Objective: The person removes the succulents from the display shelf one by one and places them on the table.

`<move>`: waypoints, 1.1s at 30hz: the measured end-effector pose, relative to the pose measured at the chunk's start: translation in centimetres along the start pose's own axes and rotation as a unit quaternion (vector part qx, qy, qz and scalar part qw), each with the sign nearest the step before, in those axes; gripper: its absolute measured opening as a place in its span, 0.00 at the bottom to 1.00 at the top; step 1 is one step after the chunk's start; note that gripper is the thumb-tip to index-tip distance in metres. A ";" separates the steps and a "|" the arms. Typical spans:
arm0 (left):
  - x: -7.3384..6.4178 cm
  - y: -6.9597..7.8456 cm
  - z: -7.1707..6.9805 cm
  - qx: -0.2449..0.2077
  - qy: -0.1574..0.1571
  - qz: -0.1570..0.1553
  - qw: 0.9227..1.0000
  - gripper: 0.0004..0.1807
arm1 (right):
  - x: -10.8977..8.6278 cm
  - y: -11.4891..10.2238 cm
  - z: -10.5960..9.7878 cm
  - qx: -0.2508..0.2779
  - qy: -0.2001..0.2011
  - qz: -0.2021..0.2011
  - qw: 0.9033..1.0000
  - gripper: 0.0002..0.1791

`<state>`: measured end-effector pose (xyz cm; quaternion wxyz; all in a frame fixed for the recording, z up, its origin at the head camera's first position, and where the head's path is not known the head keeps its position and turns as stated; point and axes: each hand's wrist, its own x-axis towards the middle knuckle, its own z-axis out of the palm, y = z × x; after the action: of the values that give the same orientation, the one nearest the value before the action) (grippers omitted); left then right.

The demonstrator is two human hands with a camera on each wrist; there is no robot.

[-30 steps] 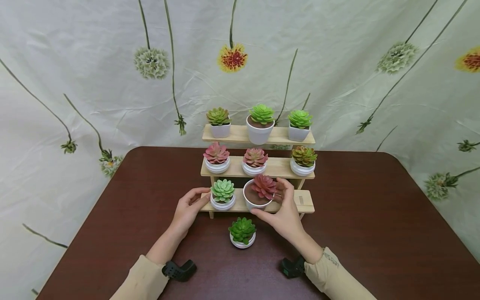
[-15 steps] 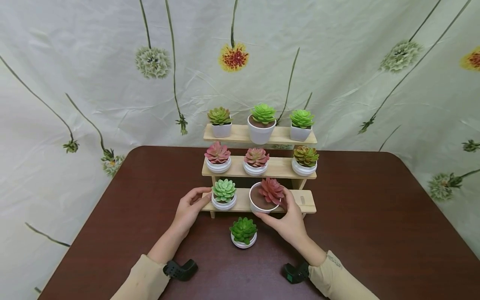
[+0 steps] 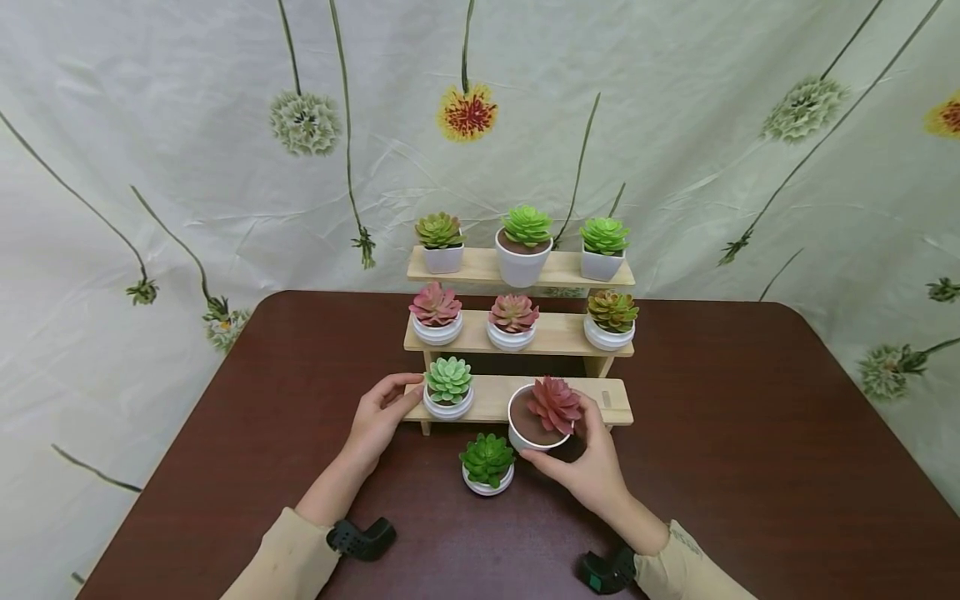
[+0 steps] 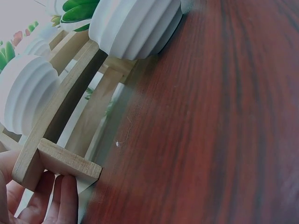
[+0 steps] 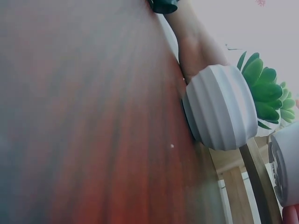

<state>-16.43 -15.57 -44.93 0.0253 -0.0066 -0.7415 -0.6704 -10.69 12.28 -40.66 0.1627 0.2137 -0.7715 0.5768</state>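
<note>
In the head view, my right hand (image 3: 592,467) grips a white pot with a red succulent (image 3: 555,405) by its right side. The pot is tilted and held just in front of the bottom shelf; in the right wrist view the white pot (image 5: 287,163) shows its underside off the shelf. My left hand (image 3: 377,417) holds the left end of the wooden three-tier stand (image 3: 491,398); in the left wrist view its fingers (image 4: 69,198) curl under the shelf end. A pale green succulent (image 3: 448,382) sits beside it on the bottom shelf.
A dark green succulent (image 3: 487,460) in a ribbed white pot stands on the brown table (image 3: 712,433) before the stand. Pink and brownish-green succulents (image 3: 611,312) line the middle shelf. Green ones (image 3: 527,227) occupy the top shelf. A flower-print cloth (image 3: 637,125) hangs behind.
My right hand has moved the red succulent's pot rightward and toward me, off the bottom shelf. The left hand has stayed at the stand's end.
</note>
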 end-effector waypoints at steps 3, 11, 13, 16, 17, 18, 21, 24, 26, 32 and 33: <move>0.0 0.0 0.0 0.002 0.000 0.000 1.000 0.17 | -0.4 0.0 -0.2 -0.012 -0.001 -0.001 1.000 0.44; 0.0 0.1 0.0 0.001 0.000 0.007 1.000 0.17 | -1.3 0.1 -0.6 -0.014 -0.020 -0.004 1.000 0.45; 0.0 0.1 0.0 0.001 0.000 0.007 1.000 0.17 | -1.6 0.1 -0.7 -0.020 -0.027 0.000 0.999 0.46; 0.0 0.1 0.0 0.001 -0.001 0.005 1.000 0.17 | -2.0 0.0 -0.8 -0.033 -0.033 0.007 0.999 0.47; 0.0 0.1 0.0 0.001 -0.001 0.004 1.000 0.17 | -2.1 0.0 -0.9 -0.035 -0.036 0.008 0.999 0.48; 0.0 0.0 0.0 0.002 -0.002 0.003 1.000 0.17 | -2.2 0.0 -0.9 -0.039 -0.037 0.010 0.998 0.48; 0.0 0.0 0.0 0.002 -0.002 0.002 1.000 0.18 | -2.5 0.3 -1.0 -0.044 -0.042 0.010 0.998 0.48; 0.1 0.0 0.0 0.002 -0.002 0.002 1.000 0.17 | -2.9 1.4 -1.1 -0.053 -0.054 0.015 0.997 0.49; 0.1 -0.1 0.0 0.001 -0.001 0.003 1.000 0.17 | -3.2 2.3 -1.1 -0.057 -0.067 0.024 0.996 0.49; 0.1 0.0 0.0 0.001 0.000 0.005 1.000 0.17 | -3.6 3.9 -1.0 -0.059 -0.086 0.039 0.994 0.49; 0.0 0.0 0.0 0.001 0.000 0.005 1.000 0.18 | -3.6 3.9 -1.0 -0.059 -0.084 0.038 0.994 0.49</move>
<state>-16.48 -15.58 -44.96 0.0283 -0.0104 -0.7422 -0.6695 -9.57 14.66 -45.37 0.0873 0.2216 -0.8229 0.5159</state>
